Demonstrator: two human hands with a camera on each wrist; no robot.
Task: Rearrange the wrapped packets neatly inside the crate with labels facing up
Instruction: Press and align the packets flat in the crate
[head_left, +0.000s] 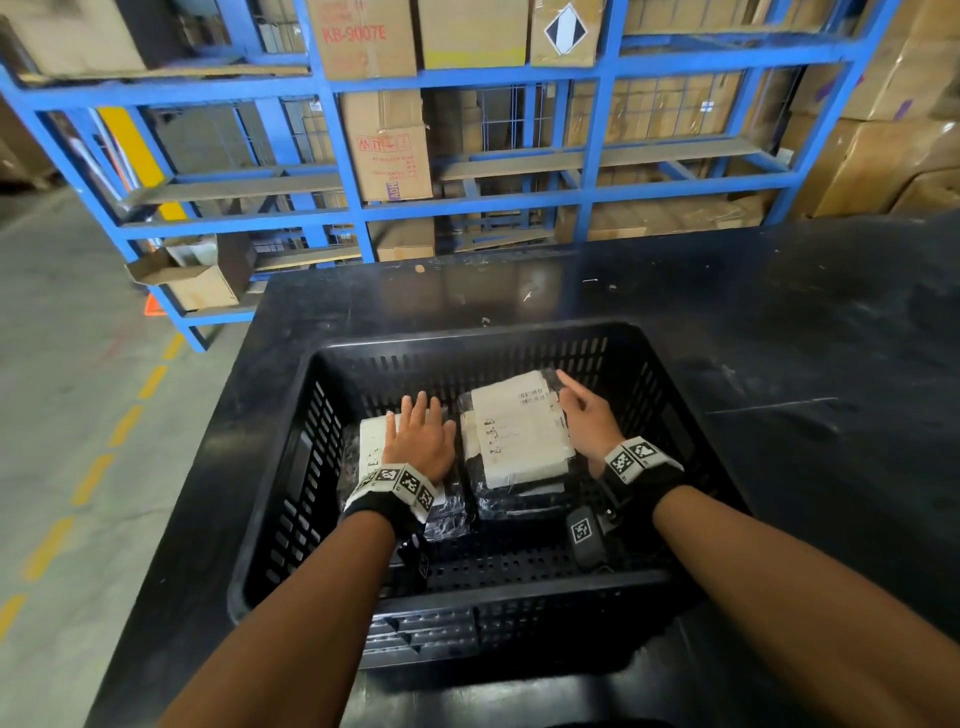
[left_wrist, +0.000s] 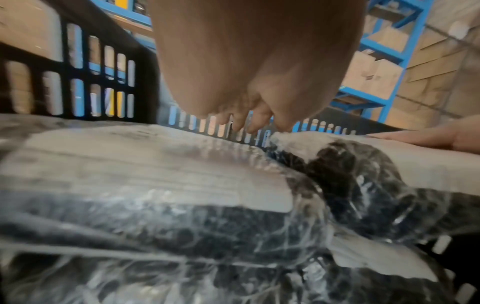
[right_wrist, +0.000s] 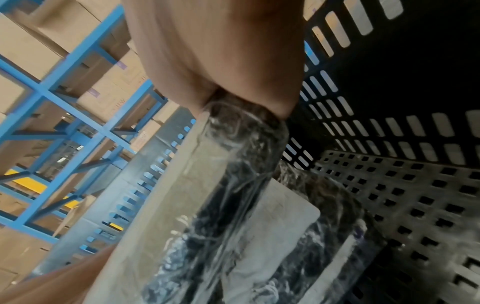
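Black crate, right wrist reveals stacked packets

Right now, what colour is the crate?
Black crate, with slotted walls; the head view shows it best.

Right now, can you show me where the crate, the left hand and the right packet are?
crate (head_left: 470, 347), head view, far rim.
left hand (head_left: 422, 441), head view, back of the hand.
right packet (head_left: 519, 431), head view, white label on top.

This is a warehouse. Blue steel racking along the far side holds stacked cardboard cartons, more cartons pile up far right, and yellow dashed lines mark the concrete floor on the left.
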